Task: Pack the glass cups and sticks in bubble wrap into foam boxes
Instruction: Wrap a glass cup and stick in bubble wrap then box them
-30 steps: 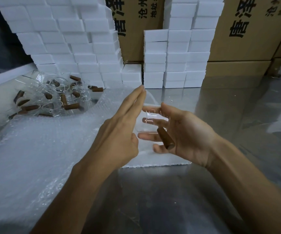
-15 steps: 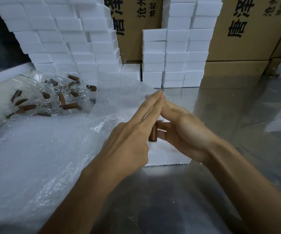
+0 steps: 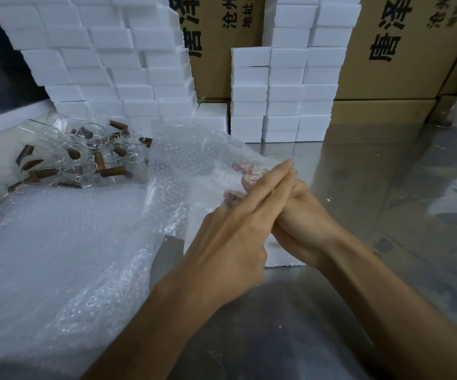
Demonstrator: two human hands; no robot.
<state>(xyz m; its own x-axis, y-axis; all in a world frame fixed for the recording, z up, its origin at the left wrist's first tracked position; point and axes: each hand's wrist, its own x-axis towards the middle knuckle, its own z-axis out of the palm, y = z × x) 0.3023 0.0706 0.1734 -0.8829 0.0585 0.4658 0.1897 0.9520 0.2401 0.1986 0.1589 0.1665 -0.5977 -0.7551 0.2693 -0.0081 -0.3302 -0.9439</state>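
Head view: clear, dimpled bubble wrap (image 3: 194, 165), lifted.

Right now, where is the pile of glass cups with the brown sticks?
In the head view, the pile of glass cups and brown sticks lies at the far left of the table, behind the bubble wrap and before the stacked white foam boxes.

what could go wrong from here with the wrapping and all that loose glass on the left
1. The wrapped item is hidden between the left hand and right hand; too much squeeze through the bubble wrap might crack it.
2. The sheet's far edge lies against the loose glass cups and sticks; tugging it could drag or knock them.
3. The foam box below is mostly covered, so placing may be fumbled.
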